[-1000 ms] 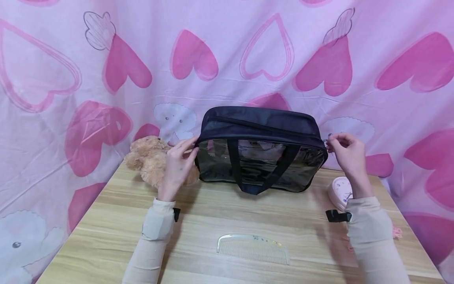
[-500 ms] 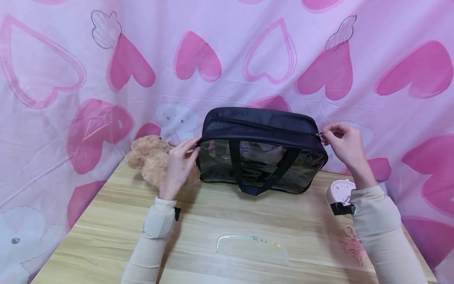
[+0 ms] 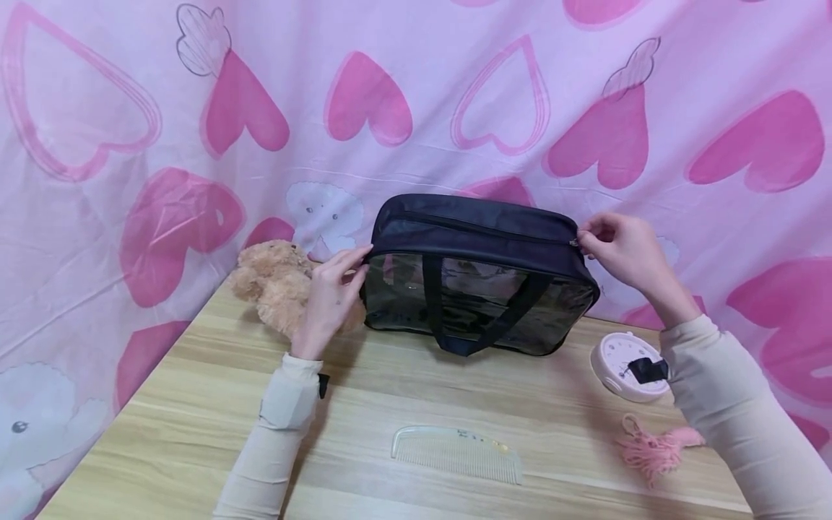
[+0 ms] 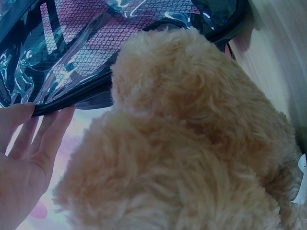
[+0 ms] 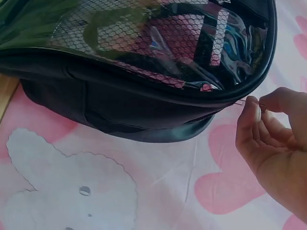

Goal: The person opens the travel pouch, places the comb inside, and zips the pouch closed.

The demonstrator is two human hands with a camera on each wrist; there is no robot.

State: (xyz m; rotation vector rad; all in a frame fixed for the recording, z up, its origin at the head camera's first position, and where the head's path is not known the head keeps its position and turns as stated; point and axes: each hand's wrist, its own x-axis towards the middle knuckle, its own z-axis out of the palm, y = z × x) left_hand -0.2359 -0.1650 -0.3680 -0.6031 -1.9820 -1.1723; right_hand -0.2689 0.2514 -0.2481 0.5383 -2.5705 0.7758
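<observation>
A black bag [image 3: 481, 303] with clear side panels stands upright at the back of the table, its strap handle hanging down the front. My left hand [image 3: 331, 292] pinches the bag's upper left edge, thumb on one side and fingers on the other in the left wrist view. At the right end of the top zipper [image 3: 481, 227], my right hand [image 3: 620, 245] pinches the small metal zipper pull [image 5: 262, 108] between thumb and forefinger. A fluffy tan stuffed toy [image 4: 192, 124] lies beside the bag, partly behind my left hand in the head view.
A pink round clock [image 3: 614, 361] sits under my right forearm, partly covered by a black strap. Near it lies a pink tasselled cord [image 3: 653, 448]. A pale translucent comb [image 3: 455, 455] lies at the front of the wooden table [image 3: 364, 404]. A heart-patterned curtain [image 3: 494, 87] hangs behind.
My right hand has moved a little left and up from the bag's right corner, with the zipper pull. The left hand keeps its hold. More of the clock and pink cord shows.
</observation>
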